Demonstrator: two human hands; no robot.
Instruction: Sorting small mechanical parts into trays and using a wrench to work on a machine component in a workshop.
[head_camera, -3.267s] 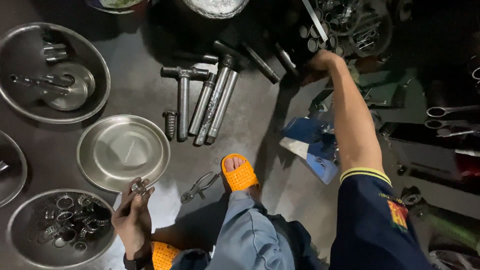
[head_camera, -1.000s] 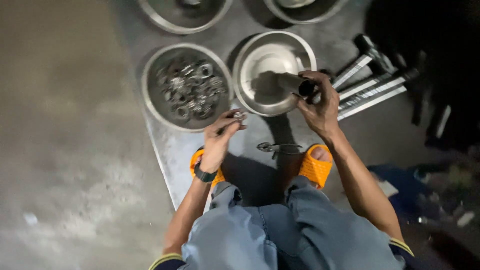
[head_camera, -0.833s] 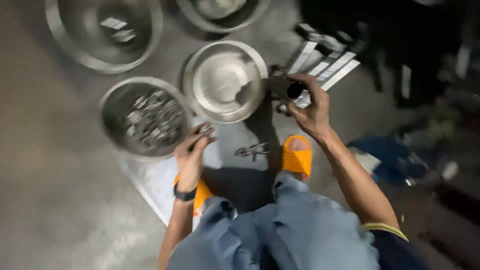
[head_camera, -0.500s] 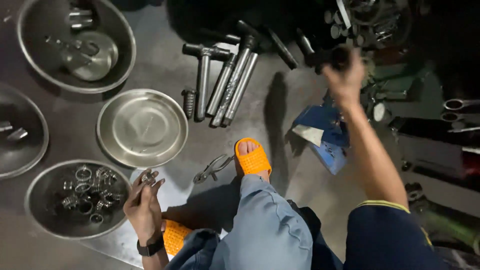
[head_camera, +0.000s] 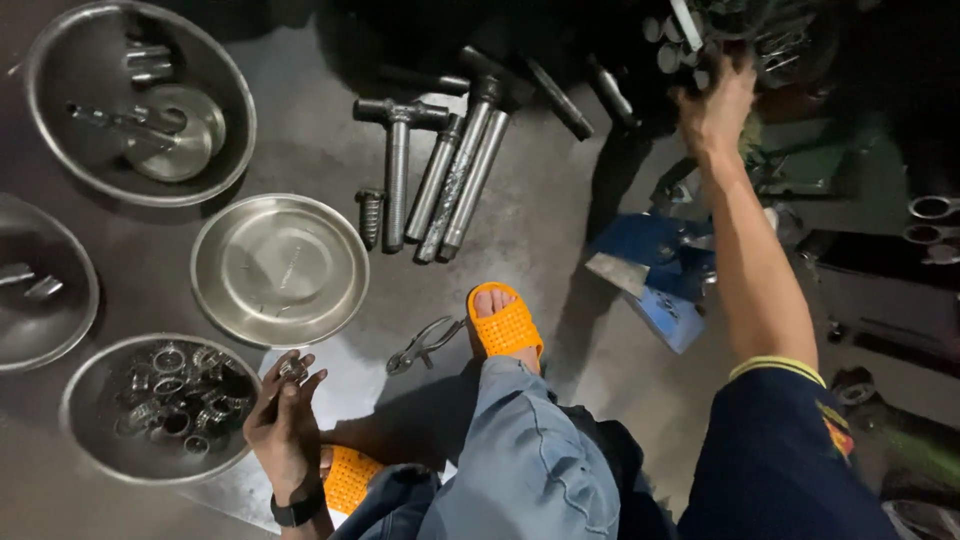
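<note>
Hidden or unclear, placed from the empty steel plate (head_camera: 278, 268):

- My right hand (head_camera: 715, 105), far upper right: fingers lost among dark parts; what they grip, I cannot tell.
- My left hand (head_camera: 283, 425), just below: small metal piece (head_camera: 292, 368) at the fingertips, too small to identify.
- Bowl (head_camera: 35, 285), left: cut by the edge.
- Ring bowl (head_camera: 160, 408), lower left: pieces too small to sort.
</note>
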